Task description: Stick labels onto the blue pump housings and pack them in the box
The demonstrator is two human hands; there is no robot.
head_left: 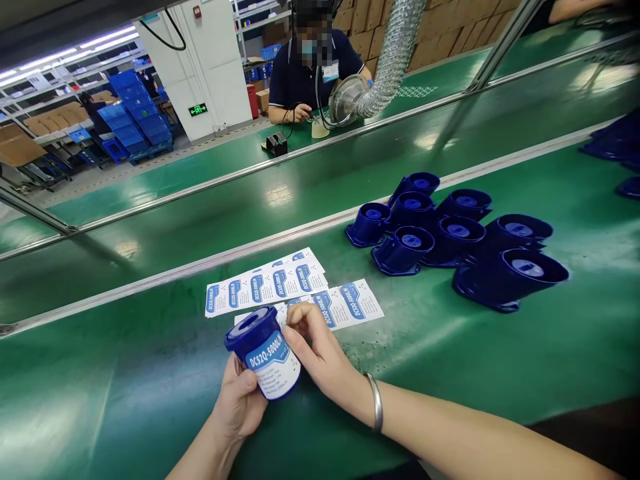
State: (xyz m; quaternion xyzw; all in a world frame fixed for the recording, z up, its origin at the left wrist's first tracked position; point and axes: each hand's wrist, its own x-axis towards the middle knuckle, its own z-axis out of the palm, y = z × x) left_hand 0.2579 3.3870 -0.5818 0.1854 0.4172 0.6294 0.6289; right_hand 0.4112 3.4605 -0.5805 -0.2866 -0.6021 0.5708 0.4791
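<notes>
Thumb and fingers of your left hand (243,399) hold the blue housing (257,341), tilted above the green bench (150,387). Its label (277,375) faces you — probably best smoothed from the middle outward, kept parallel to the rim (270,313). Your right hand (320,350) curls at the label's right edge; whether it pinches anything, I can't tell. Beyond lie label sheets (356,301), then, further right, more blue housings (460,233).

Blue housing (267,357) and label sheets (267,287) — both read "DC52Q-5000L/H".

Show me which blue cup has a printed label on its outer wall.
The blue cup held in the left hand; the cups grouped farther right show plain blue outer walls.
</notes>
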